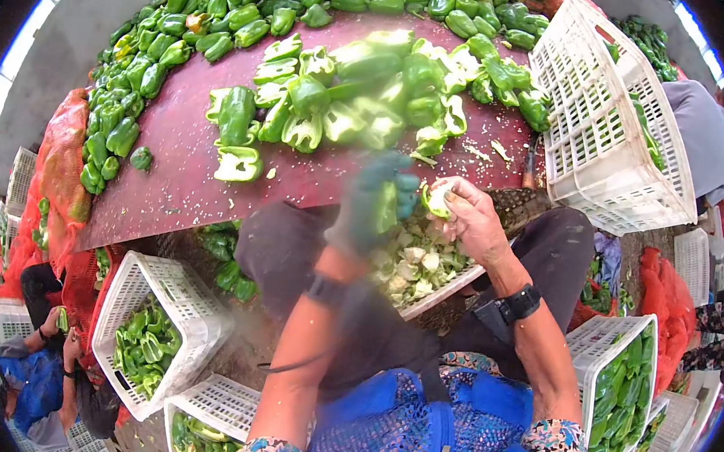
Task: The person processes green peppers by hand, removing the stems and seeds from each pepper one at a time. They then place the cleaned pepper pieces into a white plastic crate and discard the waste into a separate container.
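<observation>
My left hand (368,201), in a dark green glove and smeared by motion, is closed around a piece of green bell pepper (387,208) above my lap. Close beside it, my right hand (474,222) is bare and pinches a pale, cut bell pepper piece (436,200) between thumb and fingers. Below both hands, a white crate (442,293) holds pale pepper cores and scraps (414,264). Halved green peppers (302,128) lie cut side up or tipped over on the red table (179,169) in front of me; some there look blurred.
Whole green peppers (250,30) are heaped along the table's far and left edges. A white crate (617,119) leans at the right. Crates with peppers (148,349) stand at both sides of my legs. Another person (30,387) works at the lower left.
</observation>
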{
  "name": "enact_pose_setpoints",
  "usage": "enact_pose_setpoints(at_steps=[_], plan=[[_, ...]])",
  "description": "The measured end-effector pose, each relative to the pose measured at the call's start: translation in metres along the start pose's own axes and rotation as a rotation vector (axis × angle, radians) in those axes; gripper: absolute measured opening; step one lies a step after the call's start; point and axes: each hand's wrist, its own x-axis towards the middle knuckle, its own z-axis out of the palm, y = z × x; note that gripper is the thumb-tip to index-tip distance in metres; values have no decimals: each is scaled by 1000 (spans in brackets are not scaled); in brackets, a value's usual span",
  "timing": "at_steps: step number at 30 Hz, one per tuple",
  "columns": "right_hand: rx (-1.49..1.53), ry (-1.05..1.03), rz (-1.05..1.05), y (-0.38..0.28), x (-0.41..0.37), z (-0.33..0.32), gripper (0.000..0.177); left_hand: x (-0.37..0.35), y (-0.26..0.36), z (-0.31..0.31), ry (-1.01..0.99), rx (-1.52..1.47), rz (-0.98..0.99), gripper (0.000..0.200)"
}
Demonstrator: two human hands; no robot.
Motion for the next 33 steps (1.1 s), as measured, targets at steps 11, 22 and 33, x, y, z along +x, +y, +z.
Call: enact_pose_setpoints(at_steps=[11,22,33], plan=[[130,250,44,17,2,14,18,-12,-28,21,24,1126,219,27],[-1159,533,-494,33,-11,-24,22,-16,-10,21,79,-407,-276,34],[-1489,259,-513,-8,-3,54,21,-15,-20,12,-5,692,301,35]])
